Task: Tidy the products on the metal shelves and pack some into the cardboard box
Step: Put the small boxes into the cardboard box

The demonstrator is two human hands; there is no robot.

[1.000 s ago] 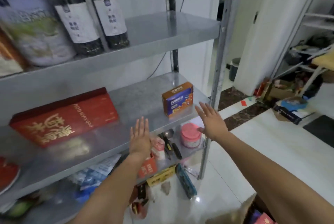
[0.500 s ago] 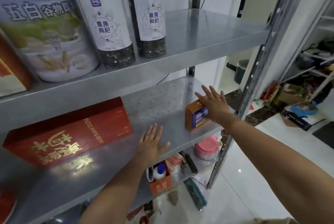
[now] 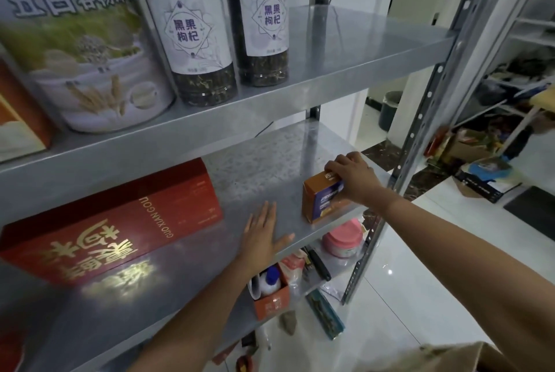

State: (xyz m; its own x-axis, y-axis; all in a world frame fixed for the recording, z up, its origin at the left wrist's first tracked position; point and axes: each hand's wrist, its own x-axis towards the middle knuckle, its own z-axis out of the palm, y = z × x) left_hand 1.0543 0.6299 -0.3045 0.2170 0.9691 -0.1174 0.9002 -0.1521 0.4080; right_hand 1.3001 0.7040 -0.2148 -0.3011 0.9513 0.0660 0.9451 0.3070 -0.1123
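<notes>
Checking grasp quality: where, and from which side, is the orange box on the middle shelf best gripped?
Probably across its top, from above-right: the orange box stands upright at the shelf's front edge, and the right hand curls over that top.

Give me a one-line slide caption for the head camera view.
The right hand grips a small orange box on the metal shelf while the left hand rests flat nearby.

Storeroom, home or small shop, can't tell which: bolted metal shelves point(image 3: 330, 71) stocked with packaged goods point(image 3: 84, 71), glossy white tile floor point(image 3: 420, 296), second cluttered rack point(image 3: 522, 107), bin point(image 3: 390, 110) by doorway.
</notes>
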